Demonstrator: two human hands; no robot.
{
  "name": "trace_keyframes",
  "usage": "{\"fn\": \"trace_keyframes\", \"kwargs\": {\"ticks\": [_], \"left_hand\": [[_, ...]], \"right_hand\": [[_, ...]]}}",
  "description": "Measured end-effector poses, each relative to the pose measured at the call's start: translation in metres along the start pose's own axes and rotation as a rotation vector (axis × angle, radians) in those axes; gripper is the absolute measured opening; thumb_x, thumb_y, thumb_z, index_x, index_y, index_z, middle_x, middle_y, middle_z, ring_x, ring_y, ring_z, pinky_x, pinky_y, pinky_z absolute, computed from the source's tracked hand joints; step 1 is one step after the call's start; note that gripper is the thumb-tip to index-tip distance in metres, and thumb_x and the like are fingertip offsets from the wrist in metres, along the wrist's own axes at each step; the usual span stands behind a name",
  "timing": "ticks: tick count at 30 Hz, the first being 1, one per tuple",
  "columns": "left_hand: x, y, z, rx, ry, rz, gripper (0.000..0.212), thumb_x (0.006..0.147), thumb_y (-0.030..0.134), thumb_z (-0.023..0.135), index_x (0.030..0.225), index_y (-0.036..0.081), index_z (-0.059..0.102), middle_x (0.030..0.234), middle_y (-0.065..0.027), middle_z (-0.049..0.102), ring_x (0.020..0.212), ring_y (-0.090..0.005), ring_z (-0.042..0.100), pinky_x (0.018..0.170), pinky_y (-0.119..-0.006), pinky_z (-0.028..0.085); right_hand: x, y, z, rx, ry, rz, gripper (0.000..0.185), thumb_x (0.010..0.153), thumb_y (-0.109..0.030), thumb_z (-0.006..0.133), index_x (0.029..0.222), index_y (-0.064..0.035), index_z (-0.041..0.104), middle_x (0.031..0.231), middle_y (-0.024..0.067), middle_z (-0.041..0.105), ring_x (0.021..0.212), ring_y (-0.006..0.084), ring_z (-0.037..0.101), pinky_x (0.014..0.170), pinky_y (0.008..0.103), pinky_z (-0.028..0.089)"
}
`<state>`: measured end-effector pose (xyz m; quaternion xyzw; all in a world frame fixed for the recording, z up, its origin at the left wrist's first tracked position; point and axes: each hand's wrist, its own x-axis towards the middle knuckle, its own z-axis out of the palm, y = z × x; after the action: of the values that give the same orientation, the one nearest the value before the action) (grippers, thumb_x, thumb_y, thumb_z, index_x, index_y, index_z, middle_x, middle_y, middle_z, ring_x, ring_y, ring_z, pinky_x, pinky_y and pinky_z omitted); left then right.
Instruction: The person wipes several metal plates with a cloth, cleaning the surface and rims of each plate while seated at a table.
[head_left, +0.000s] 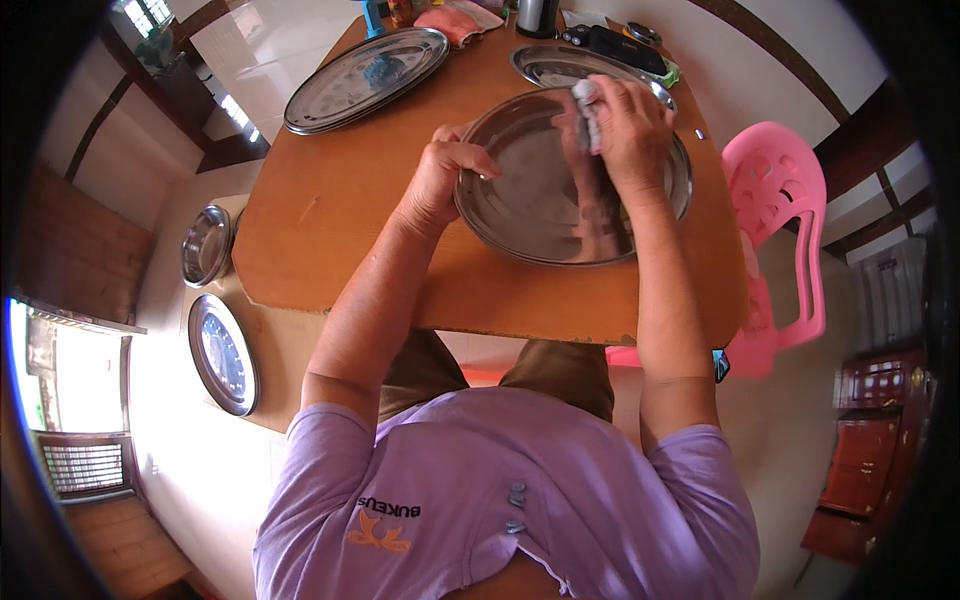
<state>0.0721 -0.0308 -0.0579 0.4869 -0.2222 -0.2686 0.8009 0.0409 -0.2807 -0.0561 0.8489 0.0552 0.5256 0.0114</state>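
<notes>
A large round metal tray (525, 172) is held tilted above the wooden table, near its front edge. My left hand (450, 172) grips the tray's left rim, with the thumb on the inner face. In my right hand (634, 131) is a pale, crumpled cloth (588, 112), pressed on the tray's upper right inside; the palm and some fingertips are hidden. The shiny tray mirrors the right arm. Just behind my right hand, another metal tray (551, 64) lies on the table, partly covered by the held one.
Stacked oval-looking metal trays (367, 82) lie at the table's (337, 202) back left. A red cloth (450, 22), a metal flask (536, 15) and a black case (622, 52) stand behind. A pink plastic chair (810, 262) is at right; metal basins (206, 247) and a tray (223, 352) sit lower left.
</notes>
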Motion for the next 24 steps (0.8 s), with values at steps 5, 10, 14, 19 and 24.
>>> {"fn": "trace_keyframes", "kwargs": {"ticks": [5,10,14,19,24], "left_hand": [[0.001,0.002,-0.004,-0.036,0.056,0.075,0.038,0.062,-0.002,0.052,0.098,-0.008,0.063,0.084,-0.0104,0.065,0.068,-0.0182,0.06,0.065,-0.028,0.051],[-0.001,0.004,-0.008,-0.081,0.125,0.152,0.034,0.062,-0.001,0.052,0.093,-0.007,0.064,0.082,-0.011,0.065,0.069,-0.0203,0.06,0.066,-0.029,0.05],[0.008,0.0,-0.014,-0.241,0.253,0.163,0.03,0.069,-0.002,0.053,0.097,-0.007,0.062,0.085,-0.0118,0.064,0.076,-0.0219,0.061,0.072,-0.032,0.051],[0.012,-0.004,-0.007,-0.421,0.36,0.134,0.023,0.078,-0.002,0.057,0.098,-0.01,0.062,0.089,-0.0152,0.065,0.081,-0.0257,0.063,0.077,-0.037,0.053],[0.018,-0.02,-0.003,-0.341,0.228,0.016,0.026,0.077,-0.008,0.057,0.103,-0.009,0.061,0.091,-0.0158,0.065,0.082,-0.0257,0.065,0.08,-0.039,0.055]], "right_hand": [[-0.019,0.05,0.014,-0.07,-0.087,0.223,0.025,0.09,-0.022,0.06,0.115,-0.0206,0.062,0.11,0.0012,0.066,0.105,0.0261,0.061,0.083,0.0411,0.042],[-0.031,0.085,0.023,-0.195,-0.272,0.638,0.031,0.091,-0.031,0.057,0.119,-0.0172,0.062,0.099,0.0149,0.069,0.08,0.0372,0.066,0.067,0.0532,0.05],[-0.043,0.11,0.037,0.7,-0.087,0.963,0.033,0.099,-0.025,0.047,0.124,-0.0099,0.062,0.096,0.0102,0.07,0.079,0.023,0.067,0.065,0.0371,0.052],[-0.009,0.04,0.014,1.416,0.212,1.223,0.038,0.101,-0.024,0.045,0.132,-0.0034,0.054,0.128,0.0053,0.058,0.115,0.0196,0.055,0.097,0.0356,0.047],[-0.023,0.01,0.019,1.352,0.227,0.852,0.046,0.099,-0.032,0.05,0.137,-0.0072,0.045,0.13,0.0064,0.056,0.117,0.0212,0.054,0.101,0.038,0.044]]}}
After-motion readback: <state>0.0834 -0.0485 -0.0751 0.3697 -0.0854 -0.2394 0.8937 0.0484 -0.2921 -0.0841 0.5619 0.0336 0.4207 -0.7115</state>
